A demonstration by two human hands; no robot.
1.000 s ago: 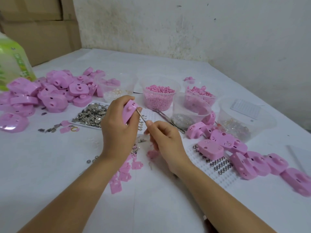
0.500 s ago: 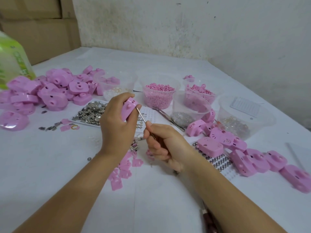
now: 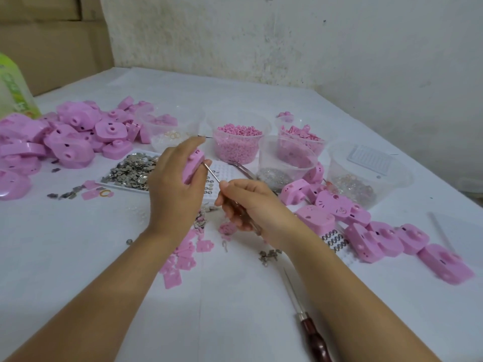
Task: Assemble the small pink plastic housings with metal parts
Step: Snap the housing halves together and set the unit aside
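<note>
- Head view: green bottle [image 3: 13,92] at 9 o'clock, label too blurred to read.
- At centre the left hand [image 3: 173,189] still grips the pink housing [image 3: 193,167].
- Beside it the right hand [image 3: 251,205], fingertip-pinching a second ago, now fists round the metal pick [image 3: 212,175], whose tip touches the housing's 3 o'clock edge.

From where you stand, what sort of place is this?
Probably a small hand-assembly workshop, perhaps home piecework. Heaps of identical pink housings lie on a table, clear tubs hold sorted small parts, and cardboard boxes stand by a bare wall.
</note>
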